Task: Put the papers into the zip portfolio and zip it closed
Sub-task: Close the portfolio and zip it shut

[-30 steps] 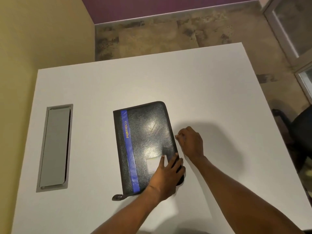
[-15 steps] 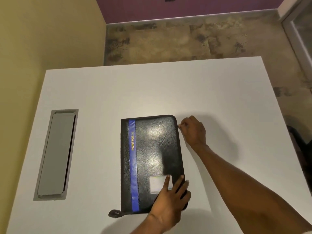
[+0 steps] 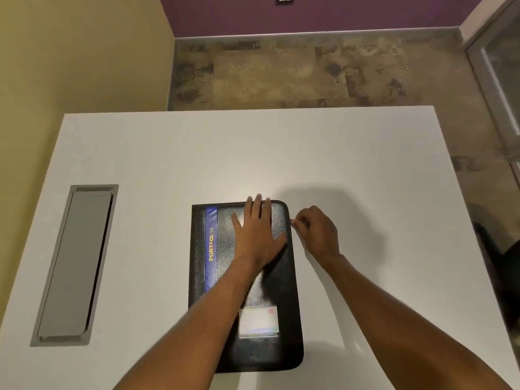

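Note:
A black zip portfolio (image 3: 281,282) with a blue stripe and the yellow word PORTFOLIO lies folded shut on the white table (image 3: 168,153). A small card window sits near its front end. My left hand (image 3: 257,232) lies flat on the cover near the far end, fingers straight and spread. My right hand (image 3: 316,232) is at the portfolio's right edge near the far right corner and pinches the small zipper pull. No papers are visible.
A grey recessed cable hatch (image 3: 74,266) is set into the table at the left. A yellow wall stands at the left, stone-patterned floor lies beyond the table's far edge, and a dark chair (image 3: 503,266) sits at the right.
My left hand has moved from the portfolio's near right corner up to its far end. My right hand has travelled with the zipper pull along the right edge toward the far corner.

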Tool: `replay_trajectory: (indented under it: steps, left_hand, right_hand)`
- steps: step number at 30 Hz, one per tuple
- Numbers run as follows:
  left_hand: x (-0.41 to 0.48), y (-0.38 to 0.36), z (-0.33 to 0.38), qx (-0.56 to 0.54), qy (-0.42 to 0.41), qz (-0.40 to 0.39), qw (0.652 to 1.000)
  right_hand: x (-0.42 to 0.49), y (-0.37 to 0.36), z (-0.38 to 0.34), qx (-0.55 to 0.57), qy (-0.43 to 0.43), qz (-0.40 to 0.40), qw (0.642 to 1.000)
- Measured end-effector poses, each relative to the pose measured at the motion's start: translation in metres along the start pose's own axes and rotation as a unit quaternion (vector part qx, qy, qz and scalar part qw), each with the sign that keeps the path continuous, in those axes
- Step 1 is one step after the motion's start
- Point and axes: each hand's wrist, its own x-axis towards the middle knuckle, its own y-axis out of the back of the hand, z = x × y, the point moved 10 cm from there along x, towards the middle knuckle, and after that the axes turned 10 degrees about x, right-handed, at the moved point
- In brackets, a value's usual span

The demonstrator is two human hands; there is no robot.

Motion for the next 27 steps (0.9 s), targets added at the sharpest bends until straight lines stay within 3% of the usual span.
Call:
replay_trajectory:
  steps: [8, 19, 27]
  left_hand:
    - [0.028, -0.021, 0.015, 0.051, -0.004, -0.086, 0.995]
    - [0.020, 0.004, 0.029, 0.046, 0.020, -0.010, 0.999]
    - [0.012, -0.001, 0.037, 0.050, 0.029, -0.016, 0.998]
  right_hand:
    - [0.007, -0.004, 0.005, 0.009, 0.017, -0.028, 0.999]
    - [0.025, 0.003, 0.000, 0.025, 0.028, -0.005, 0.999]
    - [0.067, -0.012, -0.016, 0.013, 0.072, -0.108, 0.991]
